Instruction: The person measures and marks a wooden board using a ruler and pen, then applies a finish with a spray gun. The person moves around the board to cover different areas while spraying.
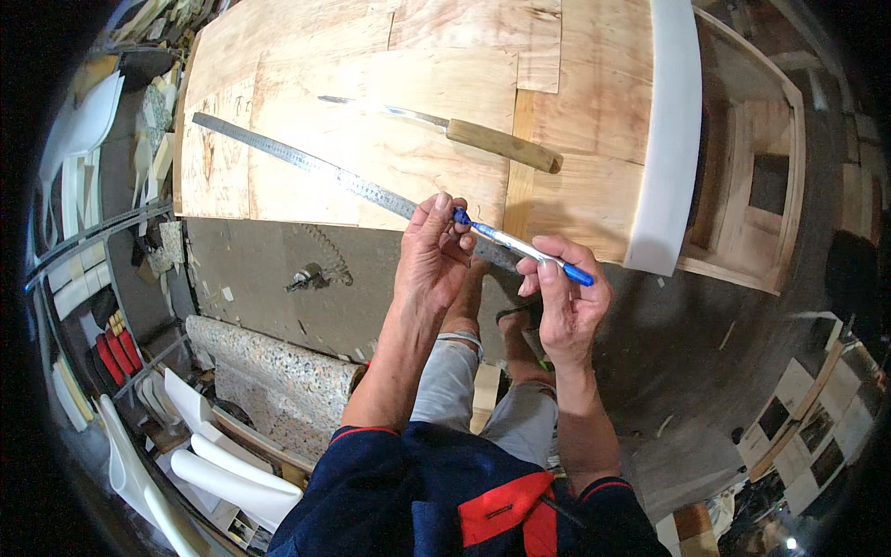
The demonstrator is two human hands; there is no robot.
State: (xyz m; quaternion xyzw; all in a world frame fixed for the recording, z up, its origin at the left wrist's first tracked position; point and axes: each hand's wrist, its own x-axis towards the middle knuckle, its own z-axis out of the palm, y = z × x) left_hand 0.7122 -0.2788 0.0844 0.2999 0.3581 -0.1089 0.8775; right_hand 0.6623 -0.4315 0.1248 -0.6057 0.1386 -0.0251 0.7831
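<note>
Both my hands are raised together at the near edge of a plywood-topped table [306, 200]. Between the fingertips of my left hand [432, 255] is a small blue piece that looks like a pen cap [461, 216]. My right hand [574, 311] grips a silver and blue pen [510, 241], its narrow end pointing at the cap. A long steel ruler [306, 162] runs slantwise over the plywood and passes behind my hands; whether my fingers touch it I cannot tell. Farther back lies a knife [492, 141] with a wooden handle, its thin blade toward the left.
White padding [670, 139] covers the table's right part, beside an open wooden frame [784, 186]. On the floor at left are a small metal tool [304, 277] and a roll of speckled foam [269, 348]. White curved pieces [232, 478] and racks of offcuts stand along the left.
</note>
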